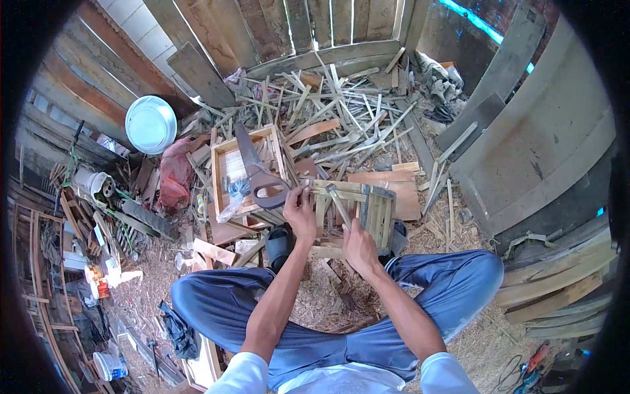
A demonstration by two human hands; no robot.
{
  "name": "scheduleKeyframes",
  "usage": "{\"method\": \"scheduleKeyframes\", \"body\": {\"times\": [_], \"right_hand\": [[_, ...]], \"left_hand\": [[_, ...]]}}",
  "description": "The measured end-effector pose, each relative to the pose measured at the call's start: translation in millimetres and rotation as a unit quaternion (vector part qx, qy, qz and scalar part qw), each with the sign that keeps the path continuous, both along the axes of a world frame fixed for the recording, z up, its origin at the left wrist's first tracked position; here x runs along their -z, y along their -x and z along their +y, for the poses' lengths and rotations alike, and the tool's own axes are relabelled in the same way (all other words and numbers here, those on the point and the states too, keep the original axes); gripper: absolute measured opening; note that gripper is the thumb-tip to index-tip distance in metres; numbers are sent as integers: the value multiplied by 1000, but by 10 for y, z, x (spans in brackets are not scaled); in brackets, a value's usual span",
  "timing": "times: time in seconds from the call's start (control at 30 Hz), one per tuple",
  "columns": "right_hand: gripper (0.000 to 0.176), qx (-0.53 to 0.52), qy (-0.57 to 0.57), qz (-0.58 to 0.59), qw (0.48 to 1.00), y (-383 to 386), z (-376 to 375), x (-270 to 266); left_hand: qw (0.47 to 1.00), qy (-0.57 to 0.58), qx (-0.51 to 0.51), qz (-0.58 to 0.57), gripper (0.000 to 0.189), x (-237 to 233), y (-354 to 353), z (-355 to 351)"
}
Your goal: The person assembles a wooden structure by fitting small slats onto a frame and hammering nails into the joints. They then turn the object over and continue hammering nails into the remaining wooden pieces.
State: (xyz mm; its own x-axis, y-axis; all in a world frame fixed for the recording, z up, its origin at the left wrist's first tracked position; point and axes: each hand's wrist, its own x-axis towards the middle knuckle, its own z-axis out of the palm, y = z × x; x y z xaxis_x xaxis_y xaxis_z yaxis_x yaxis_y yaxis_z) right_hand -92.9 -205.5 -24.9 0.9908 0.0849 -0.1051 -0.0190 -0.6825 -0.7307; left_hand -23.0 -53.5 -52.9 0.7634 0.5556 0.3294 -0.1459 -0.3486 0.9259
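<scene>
Slatted crate (379, 211) sits by left fingers (302, 196) (whether pinching, I can't tell); right fingers (355, 231) grip hammer (339, 206).

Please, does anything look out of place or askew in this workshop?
Yes. The handsaw lies askew across the open wooden box, its handle jutting past the rim close beside the left hand. Farther off, wood strips lie in a tangled heap, pointing in many directions.
</scene>
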Motion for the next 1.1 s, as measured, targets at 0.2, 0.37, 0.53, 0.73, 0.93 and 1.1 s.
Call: {"method": "scheduleKeyframes", "body": {"times": [0.2,0.37,0.53,0.73,0.93,1.1], "right_hand": [[25,-4,14,19,1000,-8,2,-48],[26,1,22,-14,1000,0,-3,57],[25,8,18,-9,1000,1,-22,50],[24,8,17,2,1000,-4,-45,4],[24,3,19,-7,1000,2,-30,29],[24,5,24,-9,1000,12,-35,3]], "left_hand": [[1000,-19,1,1,12,-9,-2,0],[1000,-9,5,6,12,-35,-8,1],[997,-78,27,11,11,-46,-45,51],[996,-83,39,7,12,-72,-28,36],[998,25,26,45,14,-88,4,36],[988,142,60,-10,14,78,-46,77]]}}
